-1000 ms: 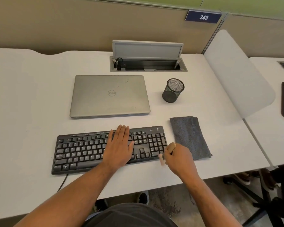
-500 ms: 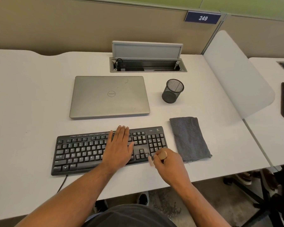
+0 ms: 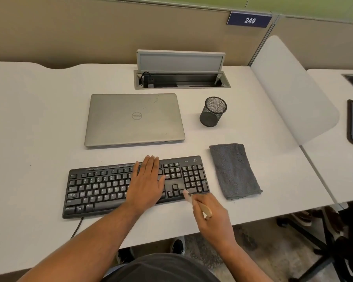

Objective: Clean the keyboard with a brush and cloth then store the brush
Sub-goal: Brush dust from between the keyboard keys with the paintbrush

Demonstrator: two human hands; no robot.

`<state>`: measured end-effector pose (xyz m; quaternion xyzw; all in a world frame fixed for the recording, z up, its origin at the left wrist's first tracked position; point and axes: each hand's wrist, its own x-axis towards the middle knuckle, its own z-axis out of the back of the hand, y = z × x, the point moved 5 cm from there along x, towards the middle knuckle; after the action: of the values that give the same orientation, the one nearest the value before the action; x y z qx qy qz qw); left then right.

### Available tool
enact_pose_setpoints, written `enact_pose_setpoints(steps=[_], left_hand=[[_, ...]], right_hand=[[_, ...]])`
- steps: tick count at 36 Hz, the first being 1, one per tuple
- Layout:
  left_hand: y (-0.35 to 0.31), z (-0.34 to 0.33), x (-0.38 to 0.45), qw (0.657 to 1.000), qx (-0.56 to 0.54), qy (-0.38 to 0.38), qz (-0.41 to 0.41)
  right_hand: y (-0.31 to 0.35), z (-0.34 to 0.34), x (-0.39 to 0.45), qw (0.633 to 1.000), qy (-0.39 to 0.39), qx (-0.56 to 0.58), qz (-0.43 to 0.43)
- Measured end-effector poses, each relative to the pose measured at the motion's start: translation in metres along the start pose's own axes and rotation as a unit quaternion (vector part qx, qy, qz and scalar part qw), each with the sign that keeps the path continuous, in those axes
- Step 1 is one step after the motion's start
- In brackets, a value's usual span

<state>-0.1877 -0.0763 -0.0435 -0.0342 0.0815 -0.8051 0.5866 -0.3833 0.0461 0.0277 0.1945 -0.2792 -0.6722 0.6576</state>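
Note:
A black keyboard lies near the front of the white desk. My left hand rests flat on its middle keys, fingers straight. My right hand grips a small brush with a pale wooden handle. The bristle tip touches the keyboard's front edge below the arrow keys. A folded grey cloth lies on the desk just right of the keyboard. A black mesh pen cup stands upright behind the cloth.
A closed silver laptop sits behind the keyboard. An open cable hatch is set into the desk's back. A white divider panel stands at the right edge. A chair base is on the floor below right.
My right hand has moved the brush leftward along the keyboard's front edge, from the number pad to below the arrow keys. The left hand has stayed in place.

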Motion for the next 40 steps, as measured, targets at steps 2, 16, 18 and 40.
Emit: enact_pose_setpoints(steps=[2, 16, 18, 40], left_hand=[[0.000, 0.000, 0.000, 1.000, -0.003, -0.002, 0.000], [0.000, 0.000, 0.000, 1.000, -0.002, -0.002, -0.001], [0.000, 0.000, 0.000, 1.000, -0.004, 0.003, 0.000], [0.000, 0.000, 0.000, 1.000, 0.011, -0.001, -0.003]], right_hand=[[-0.003, -0.006, -0.001, 1.000, 0.011, -0.008, 0.004], [-0.016, 0.006, -0.009, 0.997, -0.063, 0.022, -0.044], [-0.005, -0.006, -0.009, 1.000, -0.005, 0.008, -0.002], [-0.051, 0.040, 0.010, 0.926, -0.121, 0.138, -0.329]])
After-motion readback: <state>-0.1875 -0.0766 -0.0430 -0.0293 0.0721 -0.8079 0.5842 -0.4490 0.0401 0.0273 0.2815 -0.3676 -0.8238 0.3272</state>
